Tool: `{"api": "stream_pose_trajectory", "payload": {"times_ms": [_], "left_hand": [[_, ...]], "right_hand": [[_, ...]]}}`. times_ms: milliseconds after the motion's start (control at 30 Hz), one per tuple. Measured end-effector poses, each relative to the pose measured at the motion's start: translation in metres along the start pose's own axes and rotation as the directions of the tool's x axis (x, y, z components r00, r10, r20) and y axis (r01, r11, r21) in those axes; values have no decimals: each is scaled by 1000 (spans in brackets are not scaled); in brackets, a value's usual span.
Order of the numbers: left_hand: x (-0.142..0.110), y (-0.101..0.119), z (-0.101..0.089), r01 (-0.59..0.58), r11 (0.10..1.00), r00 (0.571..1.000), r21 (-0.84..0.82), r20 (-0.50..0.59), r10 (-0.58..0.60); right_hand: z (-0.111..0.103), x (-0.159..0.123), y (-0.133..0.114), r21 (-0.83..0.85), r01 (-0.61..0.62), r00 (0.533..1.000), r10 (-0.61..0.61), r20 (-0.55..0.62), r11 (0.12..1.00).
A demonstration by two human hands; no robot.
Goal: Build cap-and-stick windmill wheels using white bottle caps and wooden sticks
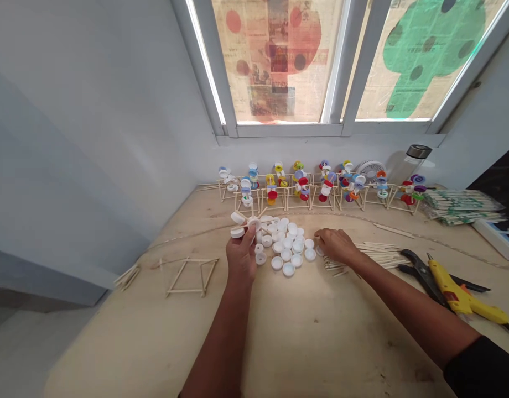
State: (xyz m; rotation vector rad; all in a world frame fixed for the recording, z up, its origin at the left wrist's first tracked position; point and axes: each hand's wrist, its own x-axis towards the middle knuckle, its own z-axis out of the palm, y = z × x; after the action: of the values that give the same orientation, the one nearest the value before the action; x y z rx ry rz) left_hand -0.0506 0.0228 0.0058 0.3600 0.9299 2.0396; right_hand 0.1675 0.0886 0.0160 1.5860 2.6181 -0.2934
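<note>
My left hand (241,255) is closed around the hub of a small wheel of wooden sticks with white bottle caps on its spokes (247,223), held just above the table. A pile of several loose white bottle caps (287,246) lies right of that hand. My right hand (336,245) rests knuckles-up at the pile's right edge, fingers curled down onto a white cap (320,251) and the ends of a bundle of wooden sticks (373,254). What those fingers grip is hidden.
A row of finished stick frames with coloured cap wheels (316,185) lines the back wall under the window. A bare stick frame (191,275) lies left. Black scissors (422,273) and a yellow glue gun (462,293) lie right, beside packs of sticks (462,205), a small fan (370,168) and a bottle (416,157).
</note>
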Motion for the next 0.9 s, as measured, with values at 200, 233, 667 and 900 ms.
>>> {"api": "stream_pose_trajectory", "payload": {"times_ms": [200,233,667,900], "left_hand": [[-2,-2,0,-3,1000,1000,1,25,3],[-2,-2,0,-4,1000,1000,-3,30,4],[-58,29,3,394,908,831,146,366,-419],[-104,8,-25,620,727,659,295,307,-687]], "right_hand": [[-3,-12,-13,35,41,993,-36,-113,999],[-3,-18,-12,40,49,991,-44,-126,998],[14,-77,-22,-135,405,891,-423,-161,904],[19,-67,-22,-207,431,883,-458,-102,878]]}}
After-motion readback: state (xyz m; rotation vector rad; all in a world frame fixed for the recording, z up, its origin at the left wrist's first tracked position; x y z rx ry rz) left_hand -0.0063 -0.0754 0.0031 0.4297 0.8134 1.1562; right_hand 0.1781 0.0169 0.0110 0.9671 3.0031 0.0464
